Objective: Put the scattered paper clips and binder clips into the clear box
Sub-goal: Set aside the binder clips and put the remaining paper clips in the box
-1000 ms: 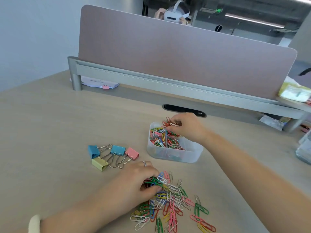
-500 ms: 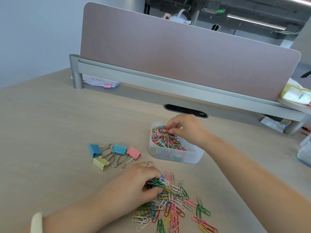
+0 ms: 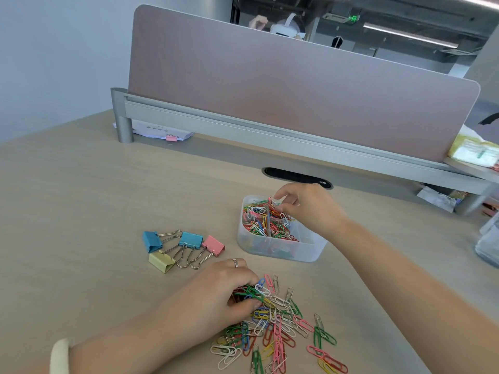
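A clear box (image 3: 280,249) with an inner divider stands mid-desk, holding many coloured paper clips. My right hand (image 3: 310,209) hovers over its far side, fingers loosely spread just above the clips and holding nothing. A loose pile of coloured paper clips (image 3: 280,327) lies on the desk in front of the box. My left hand (image 3: 216,290) rests on the pile's left edge, its fingers and thumb curled round a bunch of clips. Several binder clips sit left of the box: two blue ones (image 3: 191,238), a pink one (image 3: 213,245) and a yellow one (image 3: 161,261).
A pink-grey divider panel (image 3: 297,90) on a metal rail closes off the desk's far side, with a dark cable slot (image 3: 297,178) below it. Papers (image 3: 162,132) lie under the rail at left. Clear plastic items (image 3: 488,247) sit at the right edge.
My right hand came down onto the box with a bunch of clips and has now spread its fingers, leaving the clips inside. My left hand stays on the pile, gathering clips.
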A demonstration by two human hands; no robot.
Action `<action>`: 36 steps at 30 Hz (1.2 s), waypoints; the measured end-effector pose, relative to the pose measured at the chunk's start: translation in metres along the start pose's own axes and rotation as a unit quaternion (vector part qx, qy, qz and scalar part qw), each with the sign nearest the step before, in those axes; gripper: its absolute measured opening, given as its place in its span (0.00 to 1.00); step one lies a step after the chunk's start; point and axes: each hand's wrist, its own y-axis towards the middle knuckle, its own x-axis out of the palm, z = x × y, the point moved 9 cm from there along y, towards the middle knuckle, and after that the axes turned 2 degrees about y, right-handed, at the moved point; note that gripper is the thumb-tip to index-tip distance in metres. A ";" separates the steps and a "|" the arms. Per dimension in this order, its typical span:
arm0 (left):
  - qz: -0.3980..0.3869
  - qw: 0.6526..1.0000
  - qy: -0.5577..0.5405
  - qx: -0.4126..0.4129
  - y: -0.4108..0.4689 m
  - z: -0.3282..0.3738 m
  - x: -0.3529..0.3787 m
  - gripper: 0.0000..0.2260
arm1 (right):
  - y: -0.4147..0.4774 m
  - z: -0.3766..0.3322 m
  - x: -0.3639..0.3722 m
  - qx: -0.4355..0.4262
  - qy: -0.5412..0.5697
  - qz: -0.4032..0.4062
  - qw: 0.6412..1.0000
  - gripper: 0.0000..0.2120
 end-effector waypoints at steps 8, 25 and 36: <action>0.004 1.000 0.002 0.000 -0.001 -0.003 0.001 0.17 | -0.003 -0.005 0.006 -0.018 0.002 -0.029 0.999 0.08; -0.011 1.000 0.018 -0.005 -0.001 -0.002 0.002 0.12 | -0.006 -0.005 0.011 -0.055 0.007 -0.003 0.998 0.15; 0.008 1.000 -0.002 -0.014 -0.002 -0.004 -0.003 0.17 | -0.039 -0.011 -0.009 -0.079 0.105 0.046 0.990 0.13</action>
